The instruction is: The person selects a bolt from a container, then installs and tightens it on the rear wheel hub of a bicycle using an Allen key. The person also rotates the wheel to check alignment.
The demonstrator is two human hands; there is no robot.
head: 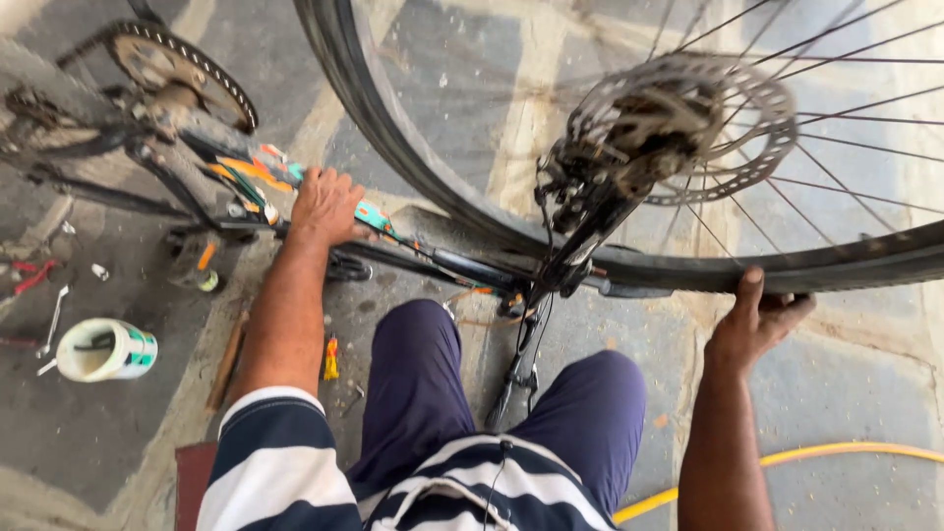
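Note:
An upturned bicycle lies in front of me. My left hand point(324, 206) grips its black frame tube point(413, 254), which carries orange and teal markings. My right hand point(757, 320) holds the black tyre point(865, 265) of the big spoked wheel from below, thumb up on the near side. The wheel's hub carries a perforated brake disc point(688, 123) with the brake caliper point(580, 187) beside it. At the upper left are the toothed chainring point(182, 69) and a pedal point(197, 261). My knees in dark blue trousers point(413, 374) sit under the frame.
A white tub point(103, 349) lies on its side on the stone floor at the left, with a spanner point(51, 320) and red-handled tool point(34, 275) near it. A yellow hose point(836, 454) runs across the lower right. A wooden-handled tool point(228, 359) and a small orange-handled one point(331, 357) lie by my left arm.

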